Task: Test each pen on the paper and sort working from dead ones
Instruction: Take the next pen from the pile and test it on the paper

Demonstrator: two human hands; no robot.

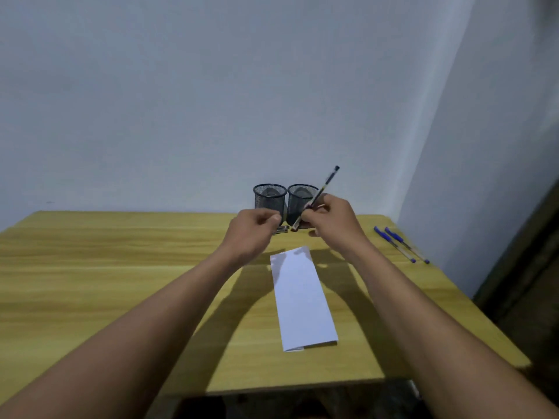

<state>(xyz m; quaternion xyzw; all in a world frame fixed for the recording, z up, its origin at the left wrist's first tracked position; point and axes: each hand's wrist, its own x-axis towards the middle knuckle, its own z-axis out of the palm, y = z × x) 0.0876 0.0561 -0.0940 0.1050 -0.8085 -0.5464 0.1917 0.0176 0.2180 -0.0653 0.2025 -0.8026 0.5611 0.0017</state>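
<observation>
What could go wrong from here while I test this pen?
The two blue pens lie near the table's right edge; the right forearm could sweep them off. The mesh cups look identical, so working and dead pens may get mixed. The paper lies loose: the right hand holds the pen and the left hand pinches what looks like its cap, so the sheet may slide.
</observation>
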